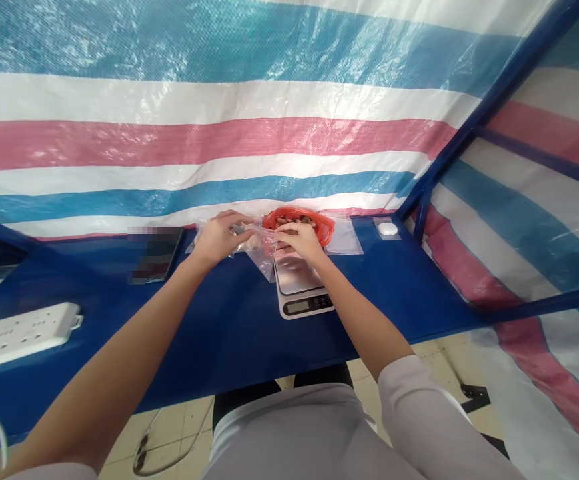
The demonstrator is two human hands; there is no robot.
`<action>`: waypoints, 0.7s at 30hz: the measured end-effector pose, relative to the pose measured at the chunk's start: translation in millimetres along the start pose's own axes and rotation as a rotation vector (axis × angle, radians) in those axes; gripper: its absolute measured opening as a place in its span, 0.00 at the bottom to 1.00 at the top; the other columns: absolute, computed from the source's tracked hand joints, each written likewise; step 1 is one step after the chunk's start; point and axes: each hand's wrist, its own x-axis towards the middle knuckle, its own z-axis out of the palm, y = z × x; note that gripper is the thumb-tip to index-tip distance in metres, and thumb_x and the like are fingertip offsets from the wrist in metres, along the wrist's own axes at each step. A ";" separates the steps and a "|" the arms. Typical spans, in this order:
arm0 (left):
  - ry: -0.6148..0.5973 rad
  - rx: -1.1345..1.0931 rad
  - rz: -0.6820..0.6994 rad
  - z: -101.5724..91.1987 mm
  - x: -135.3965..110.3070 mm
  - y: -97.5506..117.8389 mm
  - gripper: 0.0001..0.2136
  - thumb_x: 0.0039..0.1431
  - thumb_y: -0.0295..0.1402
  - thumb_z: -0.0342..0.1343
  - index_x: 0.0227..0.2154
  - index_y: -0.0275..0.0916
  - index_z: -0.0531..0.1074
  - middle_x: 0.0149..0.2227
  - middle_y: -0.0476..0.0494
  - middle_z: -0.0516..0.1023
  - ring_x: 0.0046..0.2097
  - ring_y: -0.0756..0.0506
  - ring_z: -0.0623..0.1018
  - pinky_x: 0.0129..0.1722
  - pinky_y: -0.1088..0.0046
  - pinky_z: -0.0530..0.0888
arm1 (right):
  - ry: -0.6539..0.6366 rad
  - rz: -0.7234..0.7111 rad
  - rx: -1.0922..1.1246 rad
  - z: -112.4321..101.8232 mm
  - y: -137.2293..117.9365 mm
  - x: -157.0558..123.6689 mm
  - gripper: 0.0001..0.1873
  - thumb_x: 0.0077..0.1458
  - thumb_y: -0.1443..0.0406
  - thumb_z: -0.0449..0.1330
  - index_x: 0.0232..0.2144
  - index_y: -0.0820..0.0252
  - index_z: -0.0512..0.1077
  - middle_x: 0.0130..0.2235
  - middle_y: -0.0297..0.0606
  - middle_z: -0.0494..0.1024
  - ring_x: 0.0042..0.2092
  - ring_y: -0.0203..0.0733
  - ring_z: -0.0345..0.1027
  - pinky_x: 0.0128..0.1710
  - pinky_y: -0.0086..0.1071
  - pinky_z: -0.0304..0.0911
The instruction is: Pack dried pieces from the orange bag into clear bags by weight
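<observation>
We are holding a clear plastic bag (263,262) between our two hands, over the left edge of a kitchen scale (302,277). Its top edge, the longer line we are seeing, is running left to right from one hand to the other, while its body is hanging toward us and narrowing to a corner that is pointing at the near side of the table (219,333). Our left hand (222,237) is pinching the bag's left end between thumb and fingers; our right hand (302,241) is gripping the right end with its fingertips, above the scale's plate. The bag is thus lying between the hands and just below them. Behind our right hand, a red bag (326,230) of brown pieces is sitting open. On the scale, we are seeing marks beside the display (298,307), too small for reading.
</observation>
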 end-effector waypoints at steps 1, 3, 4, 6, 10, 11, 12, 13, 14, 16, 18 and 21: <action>0.031 0.025 0.007 3.1 -2.5 4.1 0.17 0.52 0.47 0.60 0.36 0.39 0.81 0.39 0.40 0.82 0.40 0.42 0.78 0.43 0.67 0.74 | 0.022 -0.046 -0.032 -1.0 5.3 0.7 0.07 0.53 0.62 0.68 0.34 0.60 0.80 0.31 0.37 0.81 0.34 0.42 0.79 0.36 0.34 0.78; 0.035 0.003 -0.067 10.7 -6.6 11.8 0.15 0.56 0.45 0.57 0.32 0.38 0.81 0.34 0.43 0.82 0.35 0.45 0.77 0.41 0.69 0.74 | 0.067 -0.139 -0.122 -2.6 14.0 0.6 0.08 0.54 0.61 0.66 0.35 0.58 0.80 0.32 0.36 0.82 0.37 0.43 0.79 0.39 0.35 0.77; -0.007 -0.032 -0.119 15.2 -7.9 14.8 0.15 0.57 0.45 0.56 0.30 0.38 0.80 0.31 0.44 0.82 0.33 0.45 0.77 0.39 0.70 0.73 | 0.091 -0.179 -0.168 -3.2 17.0 -0.4 0.07 0.54 0.60 0.66 0.34 0.57 0.80 0.33 0.36 0.83 0.38 0.43 0.79 0.40 0.35 0.77; -0.066 -0.152 -0.242 24.9 -8.7 18.0 0.17 0.57 0.46 0.56 0.25 0.37 0.78 0.26 0.44 0.80 0.30 0.45 0.76 0.35 0.70 0.73 | 0.128 -0.240 -0.246 -4.0 19.9 -4.1 0.07 0.55 0.60 0.65 0.34 0.56 0.81 0.35 0.36 0.83 0.40 0.44 0.79 0.41 0.35 0.75; -0.062 -0.466 -0.566 41.0 -4.1 18.9 0.20 0.55 0.50 0.60 0.22 0.36 0.75 0.23 0.43 0.78 0.26 0.46 0.76 0.30 0.71 0.73 | 0.141 -0.381 -0.405 -4.9 16.6 -14.6 0.08 0.57 0.62 0.63 0.34 0.57 0.81 0.34 0.36 0.83 0.37 0.43 0.78 0.41 0.33 0.73; -0.058 -0.513 -0.638 43.4 -2.3 19.1 0.20 0.55 0.50 0.60 0.22 0.36 0.74 0.23 0.42 0.78 0.26 0.46 0.76 0.29 0.71 0.74 | 0.139 -0.416 -0.464 -5.1 14.9 -16.8 0.08 0.58 0.63 0.62 0.34 0.57 0.82 0.34 0.35 0.83 0.37 0.43 0.78 0.41 0.33 0.72; -0.056 -0.544 -0.695 45.1 -0.7 19.3 0.20 0.55 0.49 0.61 0.22 0.36 0.74 0.23 0.41 0.79 0.25 0.46 0.77 0.28 0.71 0.74 | 0.134 -0.442 -0.525 -5.4 13.3 -18.9 0.08 0.58 0.63 0.61 0.33 0.56 0.82 0.33 0.35 0.83 0.36 0.42 0.78 0.41 0.32 0.71; -0.057 -0.559 -0.736 46.2 0.5 19.6 0.19 0.55 0.48 0.62 0.22 0.36 0.74 0.23 0.41 0.79 0.25 0.46 0.77 0.28 0.71 0.74 | 0.127 -0.459 -0.583 -5.8 11.8 -20.8 0.09 0.59 0.63 0.61 0.33 0.56 0.82 0.34 0.35 0.83 0.36 0.42 0.78 0.41 0.32 0.70; -0.059 -0.568 -0.762 46.7 1.2 19.7 0.17 0.55 0.45 0.62 0.22 0.35 0.73 0.23 0.41 0.79 0.25 0.46 0.77 0.27 0.71 0.74 | 0.117 -0.469 -0.631 -6.3 10.5 -22.5 0.10 0.59 0.62 0.61 0.32 0.56 0.82 0.34 0.35 0.83 0.36 0.42 0.77 0.41 0.31 0.70; -0.070 -0.589 -0.774 46.7 0.7 19.4 0.14 0.53 0.41 0.64 0.23 0.35 0.74 0.22 0.41 0.79 0.26 0.46 0.78 0.28 0.72 0.75 | 0.088 -0.473 -0.686 -7.8 8.8 -25.7 0.10 0.60 0.61 0.60 0.32 0.55 0.82 0.33 0.35 0.83 0.35 0.41 0.77 0.40 0.30 0.69; -0.088 -0.635 -0.746 45.9 -2.1 18.6 0.12 0.51 0.39 0.65 0.24 0.35 0.74 0.23 0.42 0.79 0.27 0.46 0.79 0.29 0.72 0.76 | 0.070 -0.451 -0.672 -9.9 8.2 -28.3 0.09 0.60 0.60 0.62 0.34 0.54 0.83 0.33 0.34 0.83 0.35 0.41 0.77 0.40 0.30 0.69; -0.102 -0.707 -0.688 45.0 -8.3 18.1 0.14 0.48 0.41 0.67 0.26 0.35 0.74 0.24 0.42 0.80 0.28 0.46 0.80 0.32 0.72 0.77 | 0.054 -0.383 -0.538 -13.2 7.5 -29.7 0.11 0.58 0.57 0.64 0.37 0.54 0.83 0.35 0.34 0.84 0.37 0.41 0.78 0.41 0.30 0.70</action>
